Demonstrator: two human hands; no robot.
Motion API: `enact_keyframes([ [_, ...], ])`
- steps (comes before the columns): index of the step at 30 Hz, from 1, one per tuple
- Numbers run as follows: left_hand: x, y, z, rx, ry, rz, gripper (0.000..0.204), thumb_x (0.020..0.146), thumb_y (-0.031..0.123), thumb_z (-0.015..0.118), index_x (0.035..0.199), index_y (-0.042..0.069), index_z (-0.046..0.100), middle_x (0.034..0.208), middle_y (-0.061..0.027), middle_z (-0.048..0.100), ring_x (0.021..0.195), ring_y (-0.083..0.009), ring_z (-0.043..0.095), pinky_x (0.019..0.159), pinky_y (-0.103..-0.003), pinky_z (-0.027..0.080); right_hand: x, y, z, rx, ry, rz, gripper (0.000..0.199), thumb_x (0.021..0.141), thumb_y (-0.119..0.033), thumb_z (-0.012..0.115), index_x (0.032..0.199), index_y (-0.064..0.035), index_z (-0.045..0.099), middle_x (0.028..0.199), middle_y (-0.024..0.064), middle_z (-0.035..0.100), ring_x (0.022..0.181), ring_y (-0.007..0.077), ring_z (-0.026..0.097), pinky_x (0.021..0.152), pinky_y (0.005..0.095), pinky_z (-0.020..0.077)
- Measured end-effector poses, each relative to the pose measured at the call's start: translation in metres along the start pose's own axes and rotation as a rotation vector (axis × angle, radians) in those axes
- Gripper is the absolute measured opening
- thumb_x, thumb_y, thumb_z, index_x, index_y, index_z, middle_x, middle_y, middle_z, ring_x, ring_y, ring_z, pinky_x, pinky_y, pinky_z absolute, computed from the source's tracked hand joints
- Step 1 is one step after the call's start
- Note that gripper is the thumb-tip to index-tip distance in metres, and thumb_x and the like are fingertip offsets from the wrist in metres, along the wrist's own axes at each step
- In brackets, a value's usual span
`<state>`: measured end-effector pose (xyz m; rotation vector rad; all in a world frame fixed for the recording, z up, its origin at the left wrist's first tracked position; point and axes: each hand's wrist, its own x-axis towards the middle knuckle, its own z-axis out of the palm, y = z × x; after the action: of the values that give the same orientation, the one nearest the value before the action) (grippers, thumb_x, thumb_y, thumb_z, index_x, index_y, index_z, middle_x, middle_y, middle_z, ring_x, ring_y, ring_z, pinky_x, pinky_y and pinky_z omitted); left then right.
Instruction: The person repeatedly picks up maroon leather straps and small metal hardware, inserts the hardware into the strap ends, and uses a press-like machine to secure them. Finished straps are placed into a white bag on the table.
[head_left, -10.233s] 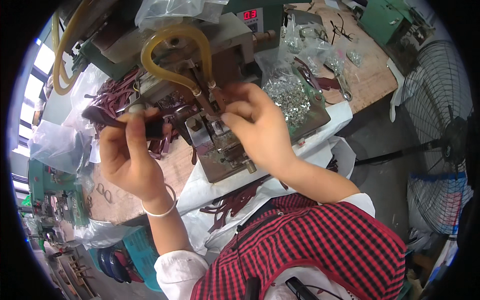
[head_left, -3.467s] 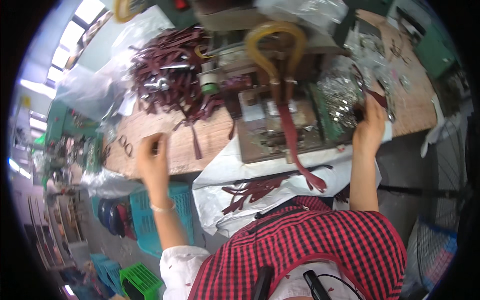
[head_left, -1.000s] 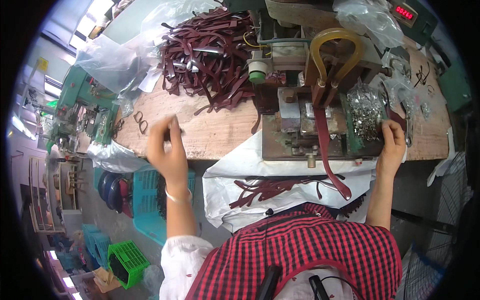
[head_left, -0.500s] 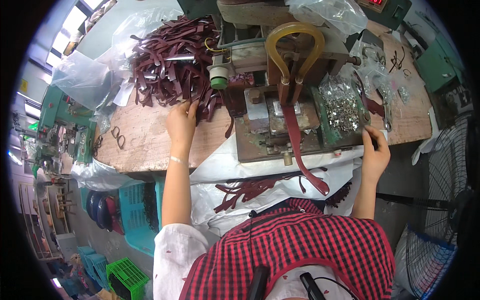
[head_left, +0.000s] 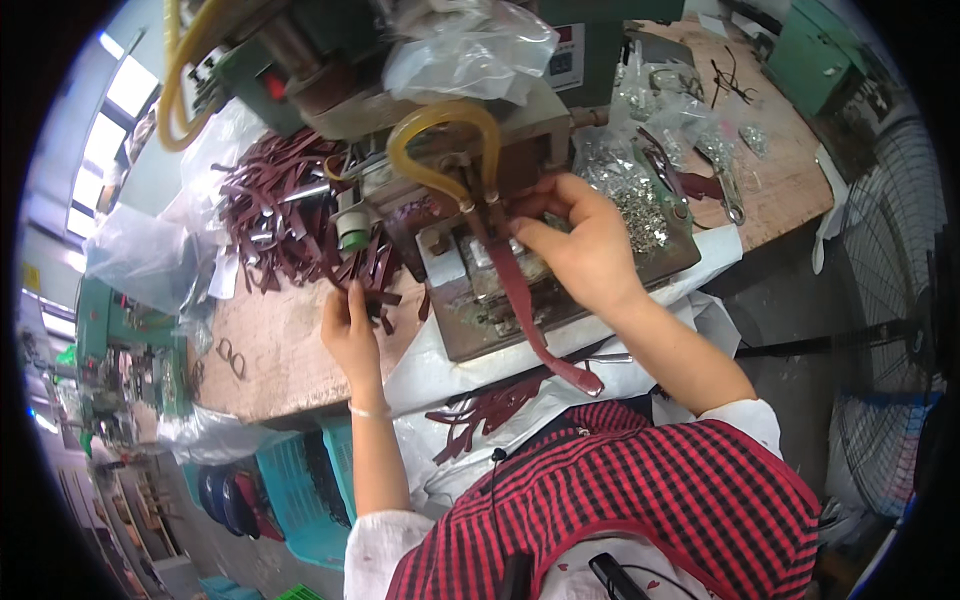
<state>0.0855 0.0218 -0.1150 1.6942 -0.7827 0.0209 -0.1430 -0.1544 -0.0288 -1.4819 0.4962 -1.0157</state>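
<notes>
A dark red strap (head_left: 518, 293) can be seen between the two hands. Its top end is tucked under the brown metal blocks of the machine (head_left: 535, 125), just beside the right hand (head_left: 590, 245). Its round end is hung down toward the person, below the right hand and well to the right of the left hand (head_left: 352, 335). The right hand's fingers and thumb are bent, with a gap between them, and their tips are held close to the blocks. Whether anything is pinched there cannot be told.

The left hand's fingers are curled at the near edge of a heap of dark red straps (head_left: 285, 205), right by one strap's end. Whether that end is pinched cannot be told. Most of the heap is spread beyond and to the left of the left hand. A green button (head_left: 354, 240) is found just past its fingertips, and two small dark loops (head_left: 231, 357) are laid on the counter (head_left: 290, 375) to its left.

Shiny metal bits (head_left: 642, 220) are piled just right of the right hand. More dark red strips (head_left: 490, 410) are laid on a white sheet (head_left: 415, 372), below and between both hands.
</notes>
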Motion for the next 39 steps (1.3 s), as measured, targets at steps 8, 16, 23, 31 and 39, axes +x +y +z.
enact_keyframes([
  [8,-0.008,0.065,0.002,-0.262,0.102,0.181,0.016,0.103,0.009,0.056,0.102,-0.004,0.067,0.092,-0.0093,0.072,0.074,-0.0106,0.063,0.065,-0.023,0.049,-0.007,-0.003,0.005,0.086,0.019,0.043,0.034,0.083,0.002,0.068,0.116,0.0034,0.058,0.093,0.0069,0.07,0.089,0.0122,0.066,0.082,0.0262,0.0503],
  [16,-0.025,0.145,0.003,-0.142,-0.018,0.851,0.017,0.099,0.012,0.061,0.103,-0.004,0.062,0.095,-0.0225,0.071,0.073,-0.0243,0.068,0.063,-0.031,0.056,-0.024,-0.044,0.01,0.117,-0.041,0.13,0.041,0.091,-0.001,0.062,0.13,0.0075,0.051,0.113,0.0127,0.067,0.106,0.0151,0.063,0.094,0.0292,0.0483],
  [23,-0.027,0.138,0.054,0.192,-0.22,1.228,0.025,0.075,0.015,0.084,0.095,0.007,0.072,0.101,-0.0109,0.073,0.058,-0.0135,0.056,0.049,-0.025,0.042,-0.014,0.026,-0.079,-1.134,0.141,-0.307,0.023,0.08,-0.012,0.072,0.103,-0.0076,0.074,0.122,0.0174,0.065,0.121,0.0357,0.057,0.102,0.0452,0.0456],
  [31,-0.025,0.131,0.062,0.171,-0.196,1.252,0.021,0.077,0.013,0.084,0.094,0.008,0.071,0.096,-0.0094,0.073,0.053,-0.0099,0.055,0.046,-0.023,0.039,-0.008,0.063,-0.099,-1.16,0.278,-0.425,0.014,0.075,-0.016,0.077,0.088,-0.0123,0.074,0.109,0.01,0.065,0.113,0.0312,0.058,0.086,0.0433,0.05],
  [39,-0.063,0.139,0.004,0.24,-0.336,0.895,0.022,0.081,0.004,0.077,0.102,0.001,0.071,0.101,-0.018,0.074,0.07,-0.0214,0.068,0.06,-0.032,0.052,-0.007,0.057,-0.098,-1.238,0.146,-0.366,0.013,0.075,-0.011,0.076,0.085,-0.0064,0.069,0.094,0.008,0.065,0.095,0.0301,0.062,0.077,0.0413,0.0509],
])
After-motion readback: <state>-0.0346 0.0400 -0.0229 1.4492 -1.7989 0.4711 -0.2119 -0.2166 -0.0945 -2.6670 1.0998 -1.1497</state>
